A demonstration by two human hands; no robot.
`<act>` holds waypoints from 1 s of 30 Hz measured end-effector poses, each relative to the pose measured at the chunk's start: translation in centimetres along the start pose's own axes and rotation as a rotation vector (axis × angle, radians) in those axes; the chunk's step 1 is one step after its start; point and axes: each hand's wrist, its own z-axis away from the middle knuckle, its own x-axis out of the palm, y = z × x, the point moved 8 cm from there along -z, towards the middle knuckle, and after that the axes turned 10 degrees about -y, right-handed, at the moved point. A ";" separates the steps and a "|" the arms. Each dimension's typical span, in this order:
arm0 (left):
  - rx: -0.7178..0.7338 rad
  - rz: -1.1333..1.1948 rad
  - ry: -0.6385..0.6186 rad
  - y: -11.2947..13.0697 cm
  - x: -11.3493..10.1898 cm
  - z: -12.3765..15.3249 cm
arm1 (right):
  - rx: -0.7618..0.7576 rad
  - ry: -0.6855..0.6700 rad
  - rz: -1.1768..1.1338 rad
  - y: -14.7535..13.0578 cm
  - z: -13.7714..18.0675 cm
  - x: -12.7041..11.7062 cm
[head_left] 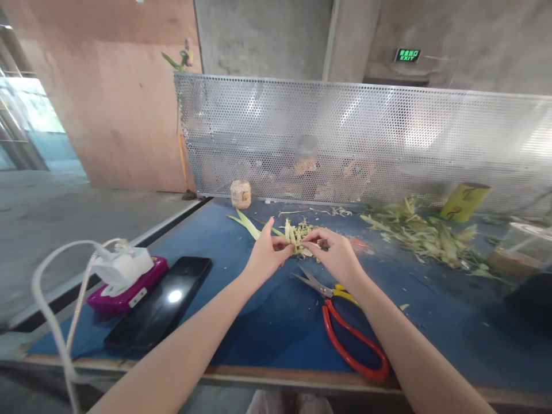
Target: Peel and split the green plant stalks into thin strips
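My left hand (266, 253) and my right hand (334, 253) meet over the blue table (267, 322), both pinching a small woven piece of pale green leaf strips (297, 236). Long leaf ends stick out to the left behind my left hand. Red-handled scissors (345, 328) lie on the table just under my right wrist, blades pointing toward the leaf piece.
A black phone (161, 307) and a magenta power bank with a white charger (125, 276) lie at the left. A heap of leaf strips (425, 236) and a yellow-green cup (464, 202) sit at right. A small jar (240, 194) stands by the perforated metal screen (366, 144).
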 end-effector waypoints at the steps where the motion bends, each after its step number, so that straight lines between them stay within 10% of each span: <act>1: 0.000 -0.028 -0.017 0.0 0.2 0.0 | -0.038 -0.011 0.027 -0.4 0.1 0.2; 30: 0.005 0.301 -0.169 0.0 2.2 0.2 | -0.039 -0.043 -0.136 0.4 -0.1 0.8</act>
